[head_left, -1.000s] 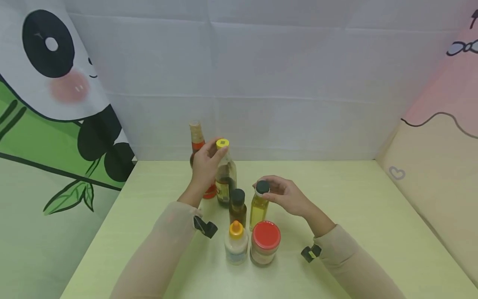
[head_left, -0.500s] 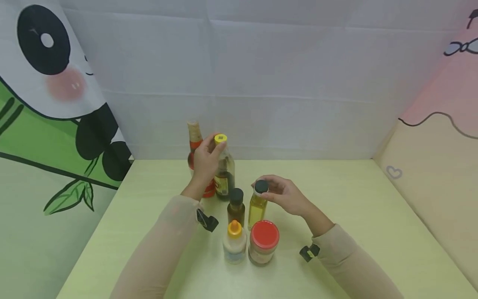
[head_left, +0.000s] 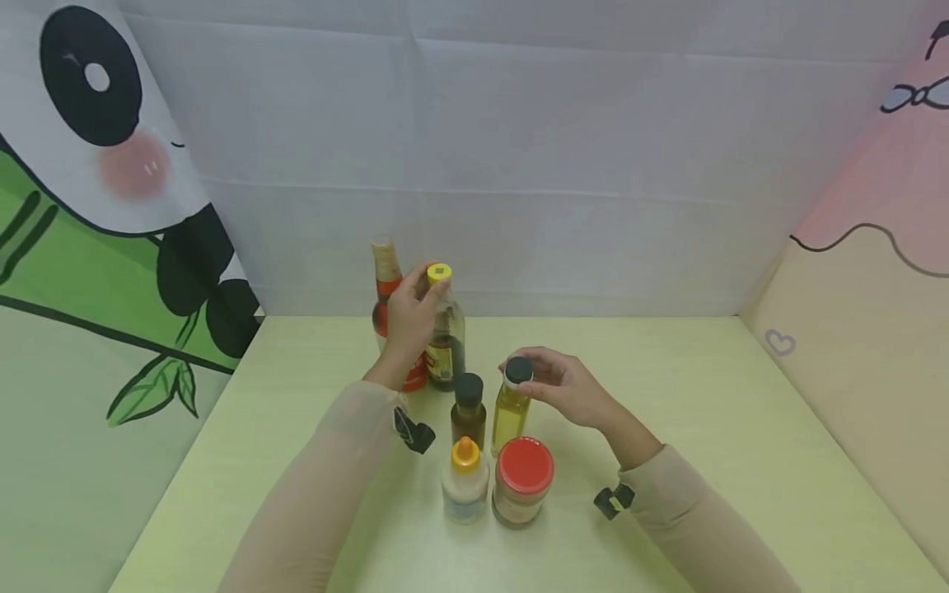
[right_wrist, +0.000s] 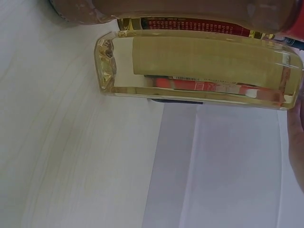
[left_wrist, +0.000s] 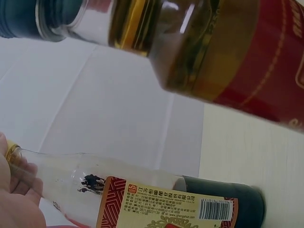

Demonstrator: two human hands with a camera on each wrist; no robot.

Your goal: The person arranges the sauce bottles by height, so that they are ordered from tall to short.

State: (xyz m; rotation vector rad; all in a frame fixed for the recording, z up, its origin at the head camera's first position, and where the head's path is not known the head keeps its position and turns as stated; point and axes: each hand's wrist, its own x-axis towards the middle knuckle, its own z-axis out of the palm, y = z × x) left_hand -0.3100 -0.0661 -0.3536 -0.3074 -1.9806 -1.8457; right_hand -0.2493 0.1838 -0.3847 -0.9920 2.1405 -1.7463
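My left hand [head_left: 406, 323] holds a tall vinegar bottle [head_left: 442, 356] by its neck, just under the yellow cap; dark liquid fills its lower part. In the left wrist view this vinegar bottle [left_wrist: 166, 202] shows a cream and red label with a barcode. Right beside it stands a tall red-labelled bottle [head_left: 387, 268], partly hidden behind my left hand. With fingers and thumb around the top, my right hand [head_left: 571, 389] grips a bottle of yellow oil [head_left: 510, 416] under its dark cap. The faceted base of the oil bottle [right_wrist: 190, 69] appears in the right wrist view.
In front of the oil bottle stands a red-lidded jar [head_left: 525, 473]. A squeeze bottle with an orange nozzle cap [head_left: 465, 486] is next to it, and a small brown bottle [head_left: 469, 416] stands behind that. A white cloth wall [head_left: 593, 247] borders the table's [head_left: 667, 371] back edge.
My left hand has shifted the vinegar bottle a little farther back, level with the red-labelled bottle. My right hand and the oil bottle stay in place.
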